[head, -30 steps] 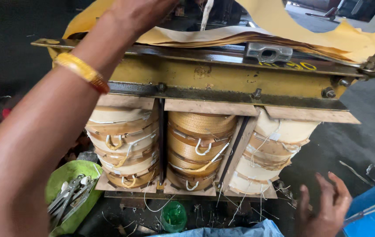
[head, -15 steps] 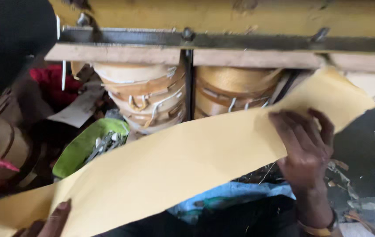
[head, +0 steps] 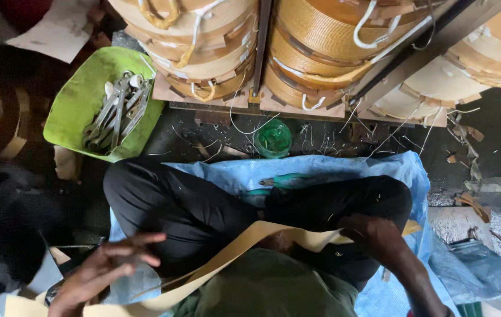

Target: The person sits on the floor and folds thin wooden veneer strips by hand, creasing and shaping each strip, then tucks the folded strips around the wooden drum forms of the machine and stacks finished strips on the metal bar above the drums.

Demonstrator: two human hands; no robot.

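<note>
Right hand (head: pixel 373 238) gripped end of yellow paper strip (head: pixel 233 249) lying across lap; left hand (head: pixel 101 273) fingers spread, loose near strip's other end. Best kept strip taut, flat, clear of pliers (head: pixel 283 181) on blue sheet (head: pixel 415 176). Versus half second earlier: strip was raised before coils (head: pixel 315 53), now lowered; green tray (head: pixel 80 100) of spanners beside.

left hand (head: pixel 107 270) fingers spread, right hand (head: pixel 373 235) curled

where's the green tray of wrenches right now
In the head view, the green tray of wrenches sits upper left on the floor, beside the leftmost coil and above the person's knee.
</note>
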